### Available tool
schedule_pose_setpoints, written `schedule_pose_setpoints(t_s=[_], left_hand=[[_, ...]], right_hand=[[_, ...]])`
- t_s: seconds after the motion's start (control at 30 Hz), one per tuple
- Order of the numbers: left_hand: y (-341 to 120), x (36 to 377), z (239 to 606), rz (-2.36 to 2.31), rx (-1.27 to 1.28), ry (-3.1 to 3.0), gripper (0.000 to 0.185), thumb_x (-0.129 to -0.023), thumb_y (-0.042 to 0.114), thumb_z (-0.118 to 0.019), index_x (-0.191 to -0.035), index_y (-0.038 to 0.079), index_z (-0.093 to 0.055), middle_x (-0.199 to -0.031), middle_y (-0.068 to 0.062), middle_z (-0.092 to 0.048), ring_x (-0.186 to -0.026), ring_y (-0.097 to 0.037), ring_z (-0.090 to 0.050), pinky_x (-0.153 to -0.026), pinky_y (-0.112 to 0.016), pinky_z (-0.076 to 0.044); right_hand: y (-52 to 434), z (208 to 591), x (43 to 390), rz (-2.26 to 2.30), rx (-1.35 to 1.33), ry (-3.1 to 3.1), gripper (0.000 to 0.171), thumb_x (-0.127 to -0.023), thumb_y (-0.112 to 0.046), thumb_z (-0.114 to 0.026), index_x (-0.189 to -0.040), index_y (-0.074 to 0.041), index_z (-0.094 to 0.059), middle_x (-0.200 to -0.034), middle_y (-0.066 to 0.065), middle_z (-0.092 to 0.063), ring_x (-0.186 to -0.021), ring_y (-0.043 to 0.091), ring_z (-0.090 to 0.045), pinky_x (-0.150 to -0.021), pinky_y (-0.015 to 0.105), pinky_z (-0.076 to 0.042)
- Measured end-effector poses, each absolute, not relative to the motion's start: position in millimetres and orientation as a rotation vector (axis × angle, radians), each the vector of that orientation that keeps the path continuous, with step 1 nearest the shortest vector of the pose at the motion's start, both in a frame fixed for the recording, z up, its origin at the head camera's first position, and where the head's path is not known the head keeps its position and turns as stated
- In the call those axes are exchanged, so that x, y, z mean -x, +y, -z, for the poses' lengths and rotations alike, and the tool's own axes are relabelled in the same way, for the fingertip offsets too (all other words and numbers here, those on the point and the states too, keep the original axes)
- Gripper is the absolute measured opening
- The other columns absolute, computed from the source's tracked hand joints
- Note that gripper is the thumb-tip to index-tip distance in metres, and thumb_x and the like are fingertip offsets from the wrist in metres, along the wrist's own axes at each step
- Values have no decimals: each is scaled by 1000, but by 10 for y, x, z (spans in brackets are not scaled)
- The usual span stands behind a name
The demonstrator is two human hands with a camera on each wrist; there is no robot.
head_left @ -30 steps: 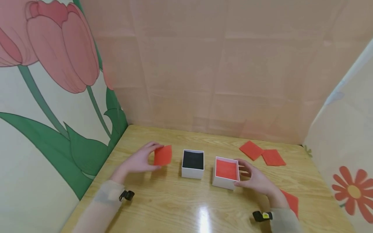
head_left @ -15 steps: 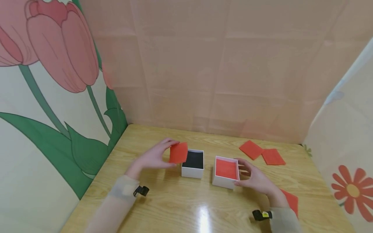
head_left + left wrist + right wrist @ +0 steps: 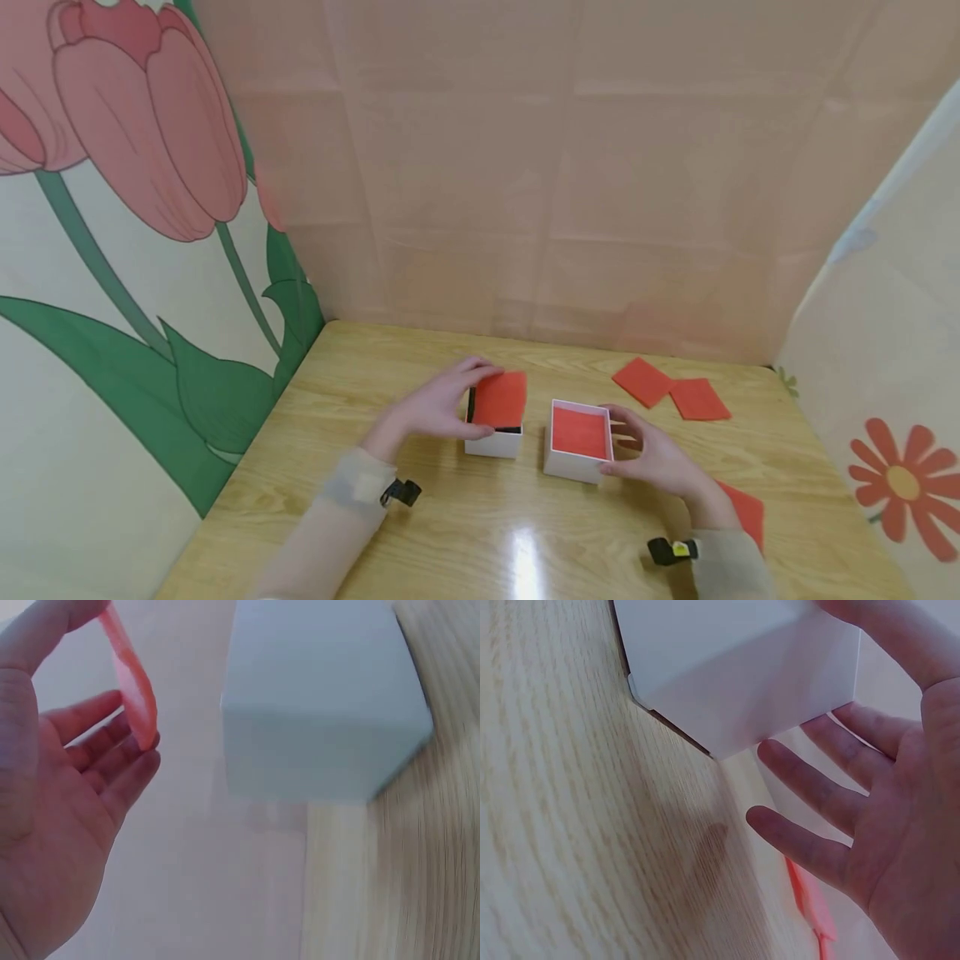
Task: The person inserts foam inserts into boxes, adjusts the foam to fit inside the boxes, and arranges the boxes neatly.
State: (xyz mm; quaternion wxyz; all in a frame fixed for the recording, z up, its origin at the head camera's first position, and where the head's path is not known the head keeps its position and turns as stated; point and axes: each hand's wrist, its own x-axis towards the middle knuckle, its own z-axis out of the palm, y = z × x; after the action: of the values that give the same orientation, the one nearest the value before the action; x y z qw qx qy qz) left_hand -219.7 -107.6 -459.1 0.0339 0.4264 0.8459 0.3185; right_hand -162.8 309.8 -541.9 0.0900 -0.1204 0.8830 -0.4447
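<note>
Red square pinched over the black-filled box

My left hand point(image 3: 444, 407) pinches a red square point(image 3: 501, 400) between thumb and fingertips, holding it above the left white box point(image 3: 491, 446), whose black filling point(image 3: 471, 406) shows past its edges; whether the two touch I cannot tell. My right hand point(image 3: 654, 460) steadies the right white box point(image 3: 572, 468) between thumb and fingers, some of its fingers spread; a red layer point(image 3: 581, 432) lies inside that box. Beyond, two loose red squares point(image 3: 642, 382) touch or overlap on the wood-grain surface point(image 3: 435, 533); another red piece point(image 3: 746, 517) shows partly behind my right wrist; a pinkish backdrop point(image 3: 450, 167) hangs behind.
</note>
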Motion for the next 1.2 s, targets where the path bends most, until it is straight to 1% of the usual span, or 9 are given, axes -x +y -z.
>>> schedule_pose_setpoints(t_s=[0.13, 0.27, 0.43, 0.57, 0.7, 0.8, 1.0, 1.1, 1.2], left_hand=[[-893, 2155, 4625, -931, -1351, 2595, 88, -88, 40, -87, -161, 16, -46, -157, 2, -45, -132, -16, -51, -105, -34, -53], [-758, 2140, 4674, -898, -1400, 2605, 88, -87, 41, -86, -162, 17, -46, -159, 0, -43, -136, -17, -48, -110, -33, -50], [-598, 2124, 4671, -895, -1432, 2591, 87, -88, 42, -85, -162, 18, -45, -157, 2, -44, -139, -16, -47, -115, -33, -46], [-442, 2114, 4675, -867, -1436, 2592, 87, -90, 46, -83, -163, 19, -45, -158, 3, -44, -141, -15, -46, -117, -33, -45], [-288, 2079, 4661, -825, -1424, 2592, 88, -91, 52, -81, -163, 19, -44, -162, 3, -42, -143, -15, -45, -116, -34, -45], [-195, 2049, 4638, -806, -1414, 2592, 88, -91, 53, -80, -163, 19, -45, -163, 3, -41, -144, -15, -45, -115, -33, -47], [-3, 2045, 4662, -736, -1426, 2632, 86, -91, 52, -81, -161, 15, -48, -159, 2, -46, -138, -13, -49, -113, -24, -45], [80, 2047, 4710, -724, -1391, 2646, 86, -90, 52, -82, -160, 15, -50, -157, 3, -48, -132, -11, -51, -107, -22, -48], [139, 2049, 4767, -727, -1340, 2668, 86, -88, 54, -84, -159, 16, -51, -154, 5, -49, -128, -9, -52, -101, -19, -49]], right_hand=[[3099, 5415, 1624, 1327, 367, 2622, 101, -81, -42, -96, -163, -19, -42, -160, 12, -50, -140, 45, -53, -107, 59, -54], [3079, 5400, 1618, 1307, 349, 2631, 103, -80, -44, -96, -163, -19, -41, -161, 11, -49, -141, 44, -53, -106, 59, -54], [3075, 5385, 1596, 1308, 349, 2625, 101, -81, -41, -95, -163, -19, -41, -161, 13, -48, -141, 46, -52, -106, 60, -55], [3079, 5383, 1594, 1351, 372, 2596, 99, -82, -38, -95, -163, -19, -41, -161, 14, -47, -141, 46, -51, -107, 60, -53], [3089, 5394, 1596, 1366, 385, 2583, 99, -83, -37, -95, -163, -19, -41, -162, 14, -47, -142, 46, -51, -108, 60, -52], [3091, 5404, 1594, 1361, 387, 2586, 100, -83, -38, -95, -164, -19, -40, -162, 14, -47, -142, 47, -51, -108, 61, -52], [3114, 5438, 1605, 1351, 412, 2608, 100, -84, -38, -94, -165, -18, -38, -162, 14, -47, -140, 46, -53, -106, 60, -54], [3115, 5443, 1610, 1361, 404, 2609, 100, -83, -37, -95, -165, -20, -38, -162, 11, -47, -138, 44, -55, -106, 58, -55], [3102, 5434, 1609, 1371, 425, 2598, 100, -84, -36, -94, -165, -19, -38, -162, 12, -47, -137, 44, -56, -104, 57, -56]])
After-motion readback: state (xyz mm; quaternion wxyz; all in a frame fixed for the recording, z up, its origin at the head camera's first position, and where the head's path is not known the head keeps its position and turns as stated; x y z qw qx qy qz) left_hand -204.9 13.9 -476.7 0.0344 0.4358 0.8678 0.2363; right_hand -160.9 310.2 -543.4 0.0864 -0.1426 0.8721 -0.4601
